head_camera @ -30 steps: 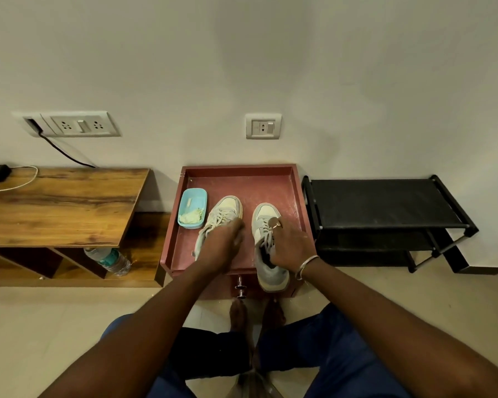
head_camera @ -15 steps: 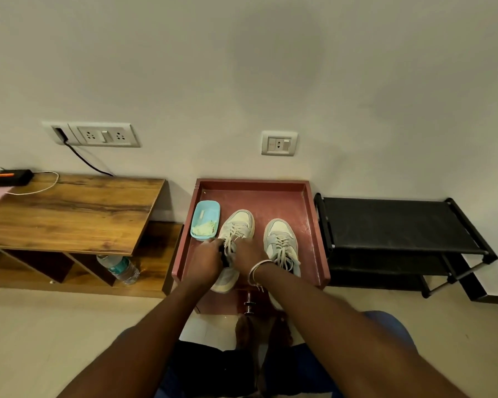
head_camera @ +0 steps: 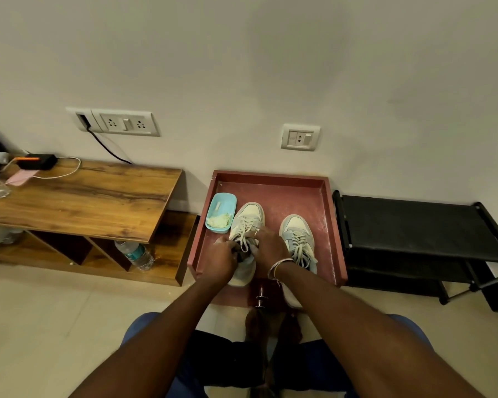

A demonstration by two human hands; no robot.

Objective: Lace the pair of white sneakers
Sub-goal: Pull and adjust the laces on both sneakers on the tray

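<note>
Two white sneakers stand toes-away in a red-brown tray (head_camera: 325, 225) against the wall. Both my hands are on the left sneaker (head_camera: 249, 218) at its tongue opening. My left hand (head_camera: 220, 258) grips the sneaker's near left side. My right hand (head_camera: 266, 244), with a bangle on the wrist, pinches its white laces over the tongue. A loose lace loop hangs between the hands. The right sneaker (head_camera: 296, 239) stands untouched beside my right wrist, laces threaded, its heel over the tray's near edge.
A light-blue box (head_camera: 221, 212) with pale cloth lies in the tray's left corner. A low wooden table (head_camera: 84, 196) with a water bottle (head_camera: 135, 254) beneath stands left; a black shoe rack (head_camera: 414, 225) stands right. My bare feet (head_camera: 270, 326) rest below the tray.
One second ago each hand was on a different sneaker; my right hand has since crossed from the right sneaker to the left one. The camera view has also tilted up slightly.
</note>
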